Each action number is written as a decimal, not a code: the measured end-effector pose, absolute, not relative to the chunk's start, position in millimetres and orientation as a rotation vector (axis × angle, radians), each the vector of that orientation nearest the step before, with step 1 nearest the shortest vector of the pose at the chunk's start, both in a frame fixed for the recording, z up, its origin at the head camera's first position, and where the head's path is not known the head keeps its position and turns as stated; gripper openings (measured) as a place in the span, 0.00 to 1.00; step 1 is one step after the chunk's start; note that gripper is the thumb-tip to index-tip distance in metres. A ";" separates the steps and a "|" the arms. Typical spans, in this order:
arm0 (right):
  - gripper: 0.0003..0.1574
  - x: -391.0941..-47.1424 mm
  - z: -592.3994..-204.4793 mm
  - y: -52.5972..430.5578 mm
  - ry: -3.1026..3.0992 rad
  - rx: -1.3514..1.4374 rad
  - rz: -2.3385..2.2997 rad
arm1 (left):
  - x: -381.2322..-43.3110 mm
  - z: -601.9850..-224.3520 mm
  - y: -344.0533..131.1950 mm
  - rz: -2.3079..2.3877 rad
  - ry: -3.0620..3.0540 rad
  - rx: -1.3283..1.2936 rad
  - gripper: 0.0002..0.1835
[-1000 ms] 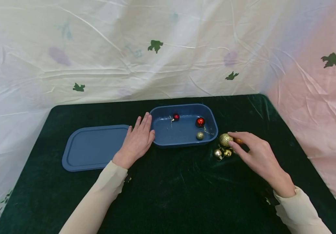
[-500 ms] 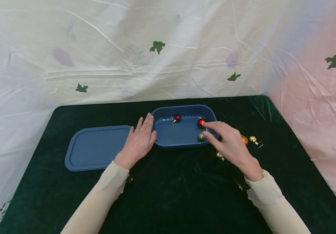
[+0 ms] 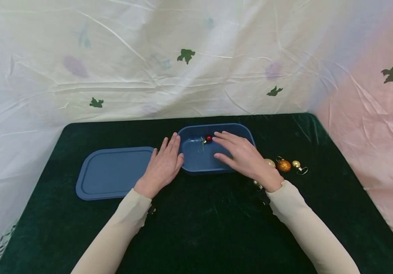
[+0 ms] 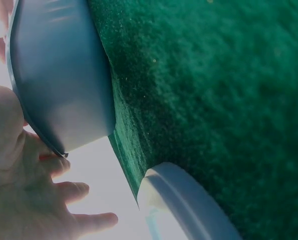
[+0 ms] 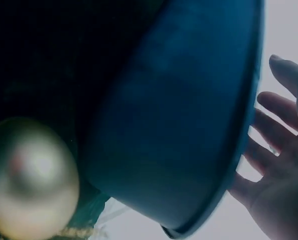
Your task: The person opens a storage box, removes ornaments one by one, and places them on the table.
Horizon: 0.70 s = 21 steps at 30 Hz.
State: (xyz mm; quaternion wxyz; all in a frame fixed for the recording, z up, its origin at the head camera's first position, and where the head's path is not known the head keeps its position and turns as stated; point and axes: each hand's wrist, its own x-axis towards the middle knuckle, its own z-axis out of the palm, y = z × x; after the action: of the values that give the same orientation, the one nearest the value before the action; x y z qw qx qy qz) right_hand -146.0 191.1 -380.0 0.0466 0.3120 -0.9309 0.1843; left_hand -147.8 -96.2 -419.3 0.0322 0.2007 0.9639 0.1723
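Note:
My left hand (image 3: 161, 166) lies with straight fingers against the left end of a blue box (image 3: 196, 169); in the left wrist view its fingers spread behind the box wall (image 4: 63, 75). Over the right half of the box reaches my right hand (image 3: 242, 156), thumb and fingers apart and nothing seen between them. A small red Christmas bauble (image 3: 209, 138) with a gold string lies inside, just left of the right fingertips. That hand hides the box's right part and whatever lies there. In the right wrist view its fingers (image 5: 274, 127) extend past the box rim.
A blue lid (image 3: 114, 173) lies flat left of the box. Right of it are an orange bauble (image 3: 284, 165), a small gold bauble (image 3: 296, 164) and a glittery gold bauble (image 3: 269, 163), partly behind the right hand. A silvery bauble (image 5: 36, 175) looms in the right wrist view.
My right hand has moved left from the baubles beside the box to over its inside, and its fingers have spread. It now covers the larger red and gold baubles there. The left hand stays put.

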 end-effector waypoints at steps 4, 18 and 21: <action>0.36 -155.5 -384.2 183.4 -2.861 0.987 0.449 | -148.3 -418.9 -97.0 0.528 2.962 0.617 0.35; 0.40 -182.8 -393.0 165.2 -2.951 1.069 0.169 | -149.7 -418.7 -96.7 0.520 2.969 0.604 0.36; 0.40 -187.3 -394.4 163.1 -2.973 1.066 0.159 | -150.3 -418.9 -96.4 0.518 2.963 0.597 0.36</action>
State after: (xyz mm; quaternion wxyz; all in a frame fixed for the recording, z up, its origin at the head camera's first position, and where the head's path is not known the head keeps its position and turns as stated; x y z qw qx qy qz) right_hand -187.3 163.1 -394.4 -0.0104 0.3371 -0.9401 0.0503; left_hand -150.3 -96.4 -418.9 0.0372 0.1946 0.9655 0.1689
